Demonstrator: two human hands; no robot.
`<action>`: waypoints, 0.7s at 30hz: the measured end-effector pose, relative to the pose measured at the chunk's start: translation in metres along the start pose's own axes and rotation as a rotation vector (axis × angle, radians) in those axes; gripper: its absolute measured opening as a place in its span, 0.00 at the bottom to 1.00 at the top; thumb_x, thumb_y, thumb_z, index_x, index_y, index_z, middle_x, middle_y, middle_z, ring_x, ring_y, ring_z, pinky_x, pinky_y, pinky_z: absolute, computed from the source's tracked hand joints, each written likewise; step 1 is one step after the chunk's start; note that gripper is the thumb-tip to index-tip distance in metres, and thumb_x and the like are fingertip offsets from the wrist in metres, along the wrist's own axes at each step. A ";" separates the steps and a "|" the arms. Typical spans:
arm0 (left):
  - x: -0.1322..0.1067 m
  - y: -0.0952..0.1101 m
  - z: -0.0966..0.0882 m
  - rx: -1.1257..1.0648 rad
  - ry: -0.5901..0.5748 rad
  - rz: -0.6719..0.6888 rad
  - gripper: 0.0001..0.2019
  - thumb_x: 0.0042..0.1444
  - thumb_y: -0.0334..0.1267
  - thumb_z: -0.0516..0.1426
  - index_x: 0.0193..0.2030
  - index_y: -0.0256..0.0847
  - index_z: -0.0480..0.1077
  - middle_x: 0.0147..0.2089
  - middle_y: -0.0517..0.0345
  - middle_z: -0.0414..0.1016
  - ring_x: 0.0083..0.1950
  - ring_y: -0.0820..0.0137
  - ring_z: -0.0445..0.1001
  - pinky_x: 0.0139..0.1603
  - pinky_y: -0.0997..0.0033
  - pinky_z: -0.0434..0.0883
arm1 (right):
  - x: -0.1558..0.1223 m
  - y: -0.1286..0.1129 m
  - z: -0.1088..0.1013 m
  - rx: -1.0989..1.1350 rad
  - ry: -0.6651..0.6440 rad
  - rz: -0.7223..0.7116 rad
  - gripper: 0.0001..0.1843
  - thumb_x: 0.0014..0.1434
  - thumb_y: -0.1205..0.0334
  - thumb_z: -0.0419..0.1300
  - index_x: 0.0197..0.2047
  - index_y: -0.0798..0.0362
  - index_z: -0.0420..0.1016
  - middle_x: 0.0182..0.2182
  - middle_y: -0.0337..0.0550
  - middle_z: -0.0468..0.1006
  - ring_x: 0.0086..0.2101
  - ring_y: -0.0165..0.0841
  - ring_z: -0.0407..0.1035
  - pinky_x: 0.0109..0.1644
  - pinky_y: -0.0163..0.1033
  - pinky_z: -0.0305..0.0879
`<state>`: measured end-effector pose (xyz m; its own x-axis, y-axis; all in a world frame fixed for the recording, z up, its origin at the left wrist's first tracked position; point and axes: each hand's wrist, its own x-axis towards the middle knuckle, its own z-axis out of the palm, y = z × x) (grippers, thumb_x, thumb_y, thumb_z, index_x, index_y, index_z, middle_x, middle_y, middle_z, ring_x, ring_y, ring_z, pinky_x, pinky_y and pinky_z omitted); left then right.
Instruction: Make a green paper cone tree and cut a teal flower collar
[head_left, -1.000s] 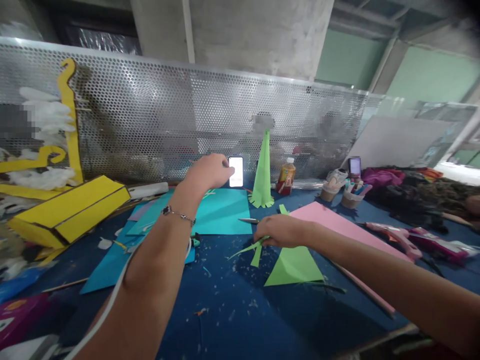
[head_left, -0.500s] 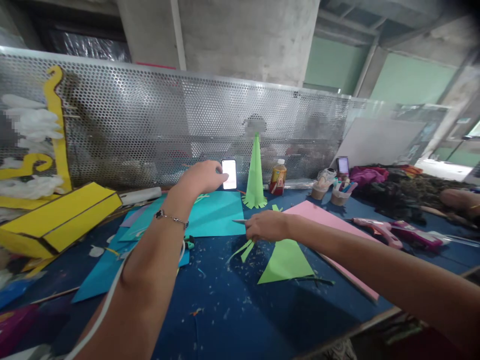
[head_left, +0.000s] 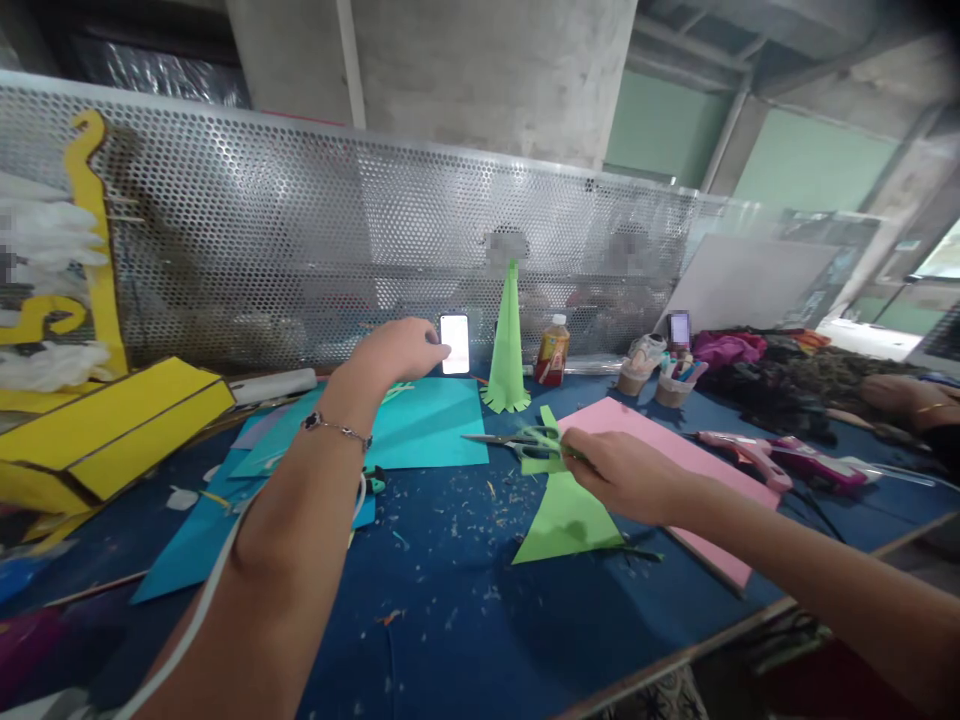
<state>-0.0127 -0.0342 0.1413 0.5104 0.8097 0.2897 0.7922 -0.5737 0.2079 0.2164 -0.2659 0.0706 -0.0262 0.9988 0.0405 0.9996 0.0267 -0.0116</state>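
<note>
The dark blue tabletop (head_left: pixel 450 620), flecked with paper scraps, carries a flat teal paper sheet (head_left: pixel 427 430) near its far edge and a smooth green paper triangle (head_left: pixel 566 520). At the far edge stands a glowing rectangular phone (head_left: pixel 454 343). The left hand (head_left: pixel 401 350), loosely curled and empty, reaches its fingertips to it. The right hand (head_left: pixel 622 472), half curled, touches green-handled metal scissors (head_left: pixel 525 441) lying on the triangle's tip; I cannot tell whether it grips them.
</note>
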 end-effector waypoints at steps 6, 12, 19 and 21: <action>0.000 -0.004 -0.001 0.009 0.004 -0.039 0.22 0.60 0.56 0.54 0.51 0.46 0.78 0.58 0.45 0.80 0.53 0.48 0.79 0.49 0.56 0.74 | -0.012 0.030 0.046 -0.016 -0.105 0.316 0.31 0.65 0.34 0.55 0.52 0.55 0.74 0.43 0.60 0.83 0.42 0.54 0.78 0.36 0.44 0.59; -0.002 -0.003 -0.003 0.020 -0.012 -0.056 0.23 0.60 0.56 0.54 0.52 0.46 0.78 0.58 0.46 0.81 0.55 0.48 0.78 0.49 0.57 0.74 | -0.007 0.022 0.051 0.112 -0.126 0.373 0.31 0.59 0.38 0.64 0.51 0.56 0.80 0.44 0.61 0.84 0.43 0.54 0.79 0.38 0.44 0.63; -0.001 -0.008 -0.004 0.022 -0.029 -0.077 0.24 0.60 0.56 0.54 0.52 0.45 0.78 0.56 0.46 0.82 0.54 0.48 0.79 0.48 0.58 0.74 | 0.001 0.030 0.050 0.291 -0.066 0.446 0.40 0.54 0.42 0.68 0.61 0.63 0.75 0.55 0.66 0.79 0.53 0.56 0.74 0.49 0.46 0.67; 0.000 -0.011 -0.004 0.030 -0.026 -0.082 0.23 0.60 0.56 0.54 0.52 0.45 0.79 0.58 0.46 0.81 0.55 0.48 0.78 0.50 0.58 0.74 | 0.001 0.030 0.049 0.387 -0.061 0.464 0.39 0.53 0.43 0.69 0.61 0.62 0.74 0.57 0.64 0.78 0.55 0.53 0.73 0.51 0.44 0.67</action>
<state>-0.0226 -0.0279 0.1424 0.4516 0.8570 0.2484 0.8411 -0.5018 0.2020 0.2462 -0.2621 0.0209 0.3991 0.9099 -0.1127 0.8301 -0.4108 -0.3771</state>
